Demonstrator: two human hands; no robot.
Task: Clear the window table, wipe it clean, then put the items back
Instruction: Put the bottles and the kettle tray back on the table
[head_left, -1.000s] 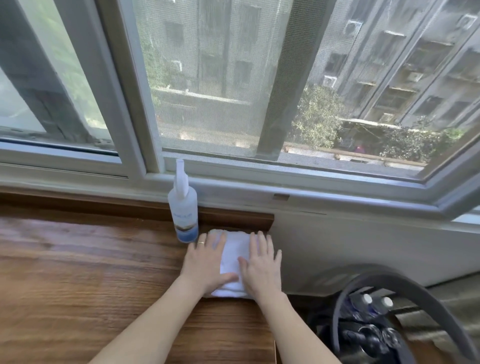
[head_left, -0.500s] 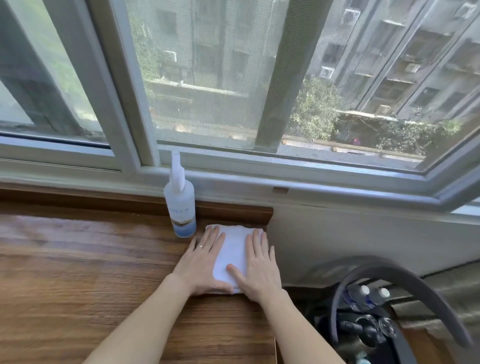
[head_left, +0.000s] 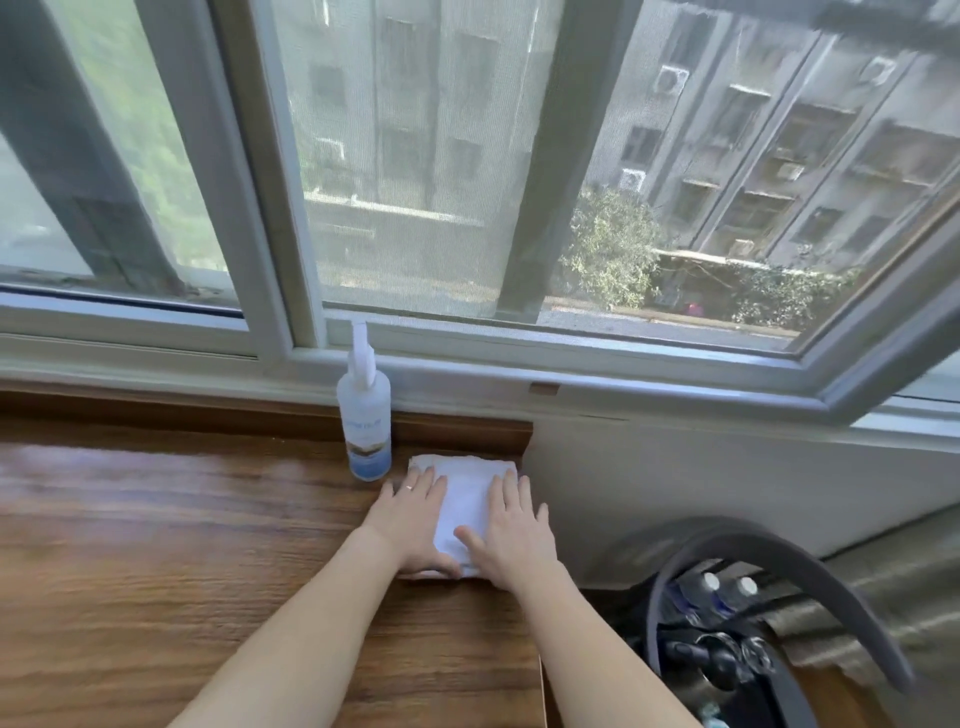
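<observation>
Fingers of our left hand (head_left: 413, 522) and right hand (head_left: 511, 535) lie straight, pressing the white cloth (head_left: 464, 506) flat at the table's (head_left: 156, 545) far right corner. A leftward sweep risks toppling the spray bottle (head_left: 364, 415) just beside it.

Folded white cloth (head_left: 470, 501) lying flat on the wooden table (head_left: 156, 545), under both hands' straight fingers; white spray bottle (head_left: 363, 415) upright just beyond the left fingertips.

Table (head_left: 156, 545): brown wood grain, streaked. Cloth (head_left: 465, 499): plain white. Spray bottle (head_left: 363, 415), at 10 o'clock from the cloth: translucent white with a blue label band. Window frame (head_left: 270, 291): pale grey-white.
</observation>
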